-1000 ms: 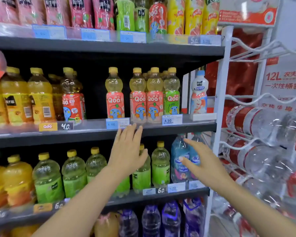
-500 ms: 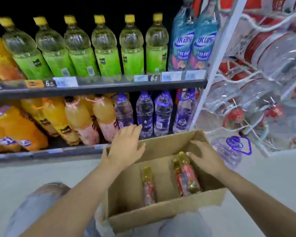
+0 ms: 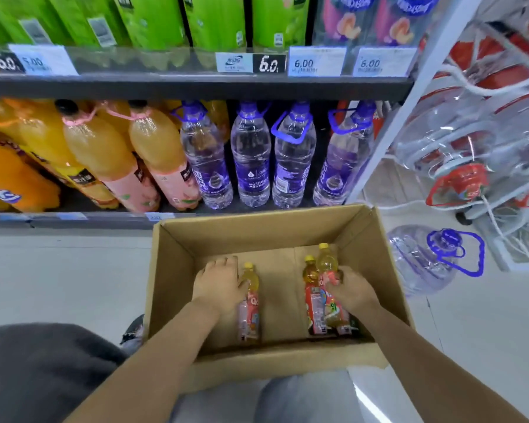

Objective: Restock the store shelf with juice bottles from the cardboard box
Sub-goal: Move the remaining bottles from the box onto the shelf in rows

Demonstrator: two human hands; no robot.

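Inside the cardboard box (image 3: 177, 288), each hand (image 3: 219, 285) grips a bottle (image 3: 249, 303).

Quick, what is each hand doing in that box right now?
Left hand: fingers closing on the lone juice bottle; a firm hold cannot be told.
Right hand: closed on a yellow-capped bottle.

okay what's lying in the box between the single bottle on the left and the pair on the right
Nothing: the head view shows only bare cardboard floor of the box between the lone bottle and the two bottles.
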